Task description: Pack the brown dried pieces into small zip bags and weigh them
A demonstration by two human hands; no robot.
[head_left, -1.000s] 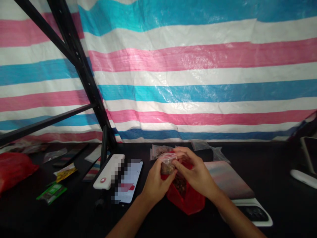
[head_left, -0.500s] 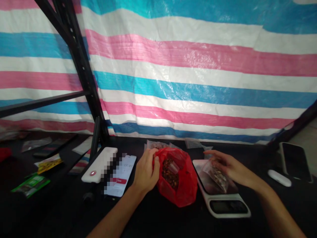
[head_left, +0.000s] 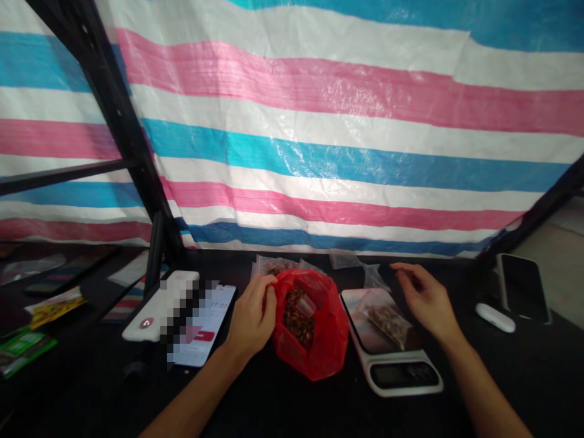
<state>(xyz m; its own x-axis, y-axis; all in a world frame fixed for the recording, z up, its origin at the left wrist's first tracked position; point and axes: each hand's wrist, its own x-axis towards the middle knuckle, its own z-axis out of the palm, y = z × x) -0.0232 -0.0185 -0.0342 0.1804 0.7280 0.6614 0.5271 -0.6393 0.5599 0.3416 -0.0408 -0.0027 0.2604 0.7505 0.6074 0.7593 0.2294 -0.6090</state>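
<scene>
A red plastic bag (head_left: 331, 340) stands with its mouth open, small brown pieces (head_left: 296, 322) inside. Among them lies a small clear object (head_left: 306, 306) whose kind I cannot make out. My left hand (head_left: 253, 313) grips the bag's left rim between thumb and fingers. To the right, a small clear bag (head_left: 390, 321) of brownish pieces rests on the plate of a white digital scale (head_left: 374, 384). My right hand (head_left: 426, 298) is beyond the scale's right side, apart from the small bag, its fingers loosely spread and holding nothing.
Empty clear bags (head_left: 375, 277) lie behind the scale, and filled ones (head_left: 274, 265) behind the red bag. A phone (head_left: 216, 328) and a white device (head_left: 182, 283) lie left. Another phone (head_left: 524, 289) and a white oval case (head_left: 496, 317) are right. Striped sheeting (head_left: 319, 146) hangs behind.
My right hand has let go of the small clear bag on the scale and moved away to the right. My left hand keeps its hold on the red bag. The view has shifted slightly.
</scene>
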